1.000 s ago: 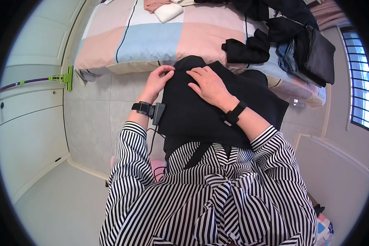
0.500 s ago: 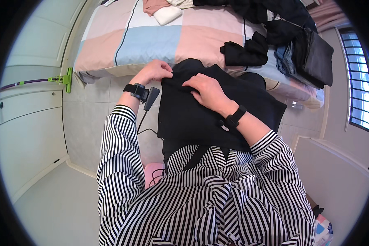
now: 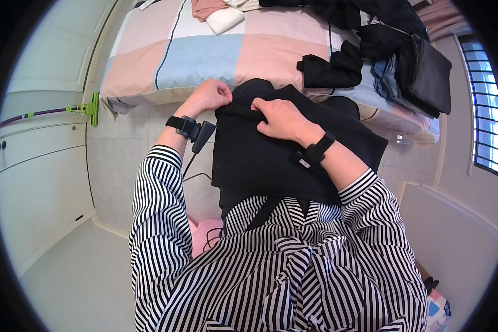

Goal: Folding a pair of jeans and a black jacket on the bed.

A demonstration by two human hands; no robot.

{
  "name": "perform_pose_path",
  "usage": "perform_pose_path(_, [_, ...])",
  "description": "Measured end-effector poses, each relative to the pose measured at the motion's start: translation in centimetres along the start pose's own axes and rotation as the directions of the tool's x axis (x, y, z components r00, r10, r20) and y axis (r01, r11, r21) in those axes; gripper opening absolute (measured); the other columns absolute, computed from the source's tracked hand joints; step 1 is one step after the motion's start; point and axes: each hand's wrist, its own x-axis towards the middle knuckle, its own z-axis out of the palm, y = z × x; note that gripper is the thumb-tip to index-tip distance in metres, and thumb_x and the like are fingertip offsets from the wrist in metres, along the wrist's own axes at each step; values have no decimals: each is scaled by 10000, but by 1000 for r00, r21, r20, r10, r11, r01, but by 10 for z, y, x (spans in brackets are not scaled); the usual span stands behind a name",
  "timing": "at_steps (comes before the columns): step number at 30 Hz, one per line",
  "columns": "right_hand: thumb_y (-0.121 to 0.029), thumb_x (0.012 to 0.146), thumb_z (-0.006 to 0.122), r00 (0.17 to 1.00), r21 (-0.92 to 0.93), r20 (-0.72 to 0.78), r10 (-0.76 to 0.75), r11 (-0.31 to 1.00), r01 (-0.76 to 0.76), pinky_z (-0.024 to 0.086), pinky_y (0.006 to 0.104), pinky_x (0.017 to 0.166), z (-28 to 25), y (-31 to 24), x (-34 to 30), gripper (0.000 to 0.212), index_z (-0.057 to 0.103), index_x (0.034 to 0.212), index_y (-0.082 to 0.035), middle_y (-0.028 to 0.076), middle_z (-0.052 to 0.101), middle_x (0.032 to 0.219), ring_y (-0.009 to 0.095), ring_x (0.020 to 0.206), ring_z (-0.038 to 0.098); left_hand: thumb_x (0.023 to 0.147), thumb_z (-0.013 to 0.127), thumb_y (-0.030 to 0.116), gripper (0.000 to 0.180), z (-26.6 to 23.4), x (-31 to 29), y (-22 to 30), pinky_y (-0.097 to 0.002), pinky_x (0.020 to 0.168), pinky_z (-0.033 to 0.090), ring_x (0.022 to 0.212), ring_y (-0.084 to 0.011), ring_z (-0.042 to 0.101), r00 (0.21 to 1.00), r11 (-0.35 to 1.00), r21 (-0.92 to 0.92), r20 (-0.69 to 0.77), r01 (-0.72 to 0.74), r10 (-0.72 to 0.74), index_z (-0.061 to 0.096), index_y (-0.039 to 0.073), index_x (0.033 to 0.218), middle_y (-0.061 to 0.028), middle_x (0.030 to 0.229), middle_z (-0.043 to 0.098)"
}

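Observation:
A black garment (image 3: 282, 166) lies spread across my lap, its far edge reaching toward the bed; its exact kind does not show. My left hand (image 3: 211, 97) pinches the garment's far left corner between thumb and curled fingers. Farther right, my right hand (image 3: 282, 119) rests on top of the cloth, thumb and fingers closed on a raised fold of it. Both wrists wear black straps, and a dark grey wedge-shaped device (image 3: 203, 136) hangs off the left strap on a cable.
Ahead is a bed (image 3: 199, 55) with a checked cover. On it lie a crumpled black garment (image 3: 333, 67), folded dark trousers (image 3: 429, 74), and a white cloth (image 3: 226, 21). A green mop (image 3: 91, 109) leans by the white cabinet (image 3: 44, 188) at left. A barred window (image 3: 484, 105) is at right.
My right hand has shifted slightly right, and its fingers have drawn together on a fold of the black garment. The left hand stays at the corner, barely moved.

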Motion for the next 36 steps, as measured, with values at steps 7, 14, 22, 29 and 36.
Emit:
perform_pose_path(7, [-166,765,626,997,93,-50,-66,993,70,496,420,878,8,8,3,394,561,1132,-36,182,665,1032,335,1006,631,853,545,199,242,-10,-8,10,-312,700,468,763,-171,575,968,979,127,216,-158,128,676,4,910,-95,874,637])
perform_pose_path(14, [-166,753,642,998,327,-7,-65,943,64,475,413,862,22,13,24,362,562,1072,-14,194,639,1059,346,1027,608,883,559,531,588,-18,-9,12,-315,798,456,861,-223,594,951,933,312,298,-180,84,663,-35,999,-130,936,654])
perform_pose_path(22, [-270,745,713,985,536,165,51,834,-132,466,347,938,19,31,28,570,577,1223,11,188,639,1155,300,1078,608,847,712,164,188,5,-20,-22,-263,888,442,957,-110,582,962,775,-617,102,-138,253,658,35,972,-4,1075,612])
perform_pose_path(29, [-318,762,777,979,470,56,197,860,-200,509,329,852,7,49,18,401,684,1087,-102,102,704,972,210,926,668,892,681,134,186,33,-21,-51,-253,822,483,934,-111,598,986,457,-889,95,21,138,576,87,1038,-1,1016,613])
perform_pose_path(36, [-139,820,717,960,303,-231,158,949,-84,500,346,809,26,31,2,305,609,1094,-61,92,670,911,250,878,644,881,697,128,208,30,-4,-60,-185,677,460,853,-55,585,985,532,-846,66,-28,157,543,101,1019,44,988,596])
